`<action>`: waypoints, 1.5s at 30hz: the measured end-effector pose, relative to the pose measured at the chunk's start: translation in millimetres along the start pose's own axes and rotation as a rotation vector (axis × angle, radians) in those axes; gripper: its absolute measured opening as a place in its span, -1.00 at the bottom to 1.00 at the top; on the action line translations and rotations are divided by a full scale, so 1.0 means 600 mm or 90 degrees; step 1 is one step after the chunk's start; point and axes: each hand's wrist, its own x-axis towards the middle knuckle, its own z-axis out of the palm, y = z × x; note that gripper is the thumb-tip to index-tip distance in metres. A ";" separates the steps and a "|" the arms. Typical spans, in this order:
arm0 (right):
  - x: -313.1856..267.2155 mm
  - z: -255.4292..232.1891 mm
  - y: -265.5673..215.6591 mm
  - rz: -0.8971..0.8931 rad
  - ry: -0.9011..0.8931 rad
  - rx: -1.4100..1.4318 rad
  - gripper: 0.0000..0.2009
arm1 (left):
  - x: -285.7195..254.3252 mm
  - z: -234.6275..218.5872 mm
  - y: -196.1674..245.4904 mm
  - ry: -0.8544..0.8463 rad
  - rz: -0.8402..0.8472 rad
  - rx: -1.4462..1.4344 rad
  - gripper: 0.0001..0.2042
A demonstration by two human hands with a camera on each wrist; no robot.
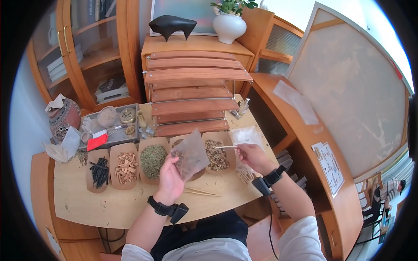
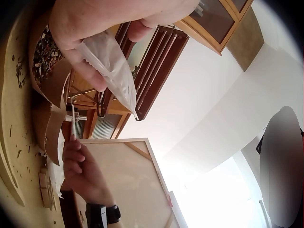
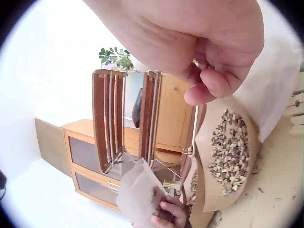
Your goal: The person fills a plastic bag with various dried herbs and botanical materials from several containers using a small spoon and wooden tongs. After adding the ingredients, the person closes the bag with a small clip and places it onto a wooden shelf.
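My left hand holds a translucent pouch upright by its side, fingers behind it and thumb in front. Brown bits show through its lower part in the right wrist view. Between thumb and fingertips my right hand pinches a thin pale stick with a small widened tip. That tip reaches over a paper tray of mixed chopped dried herbs. Behind the pouch, another tray of brown bits is partly hidden. Further left stand trays of green dried leaves, tan chips and black strips.
Chopsticks lie near the table's front. A tiered wooden rack rises behind the trays. At the back left are a grey tray of small vessels and a red packet. A clear plastic bag lies at the right.
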 end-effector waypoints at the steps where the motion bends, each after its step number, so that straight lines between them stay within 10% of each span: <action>1: -0.008 0.000 -0.014 -0.006 -0.005 0.001 -0.82 | 0.000 -0.001 0.000 0.001 0.000 -0.001 -0.50; 16: -0.108 0.092 -0.088 -0.210 0.003 -0.191 -0.72 | -0.002 -0.001 0.000 -0.010 -0.002 -0.005 -0.49; 29: -0.049 0.053 0.014 -0.358 0.058 -0.504 -0.76 | 0.001 -0.003 -0.001 0.000 0.017 -0.037 -0.52; 45: -0.005 0.008 -0.003 -0.326 0.132 -0.402 -0.73 | -0.001 0.002 0.001 -0.006 0.001 -0.041 -0.51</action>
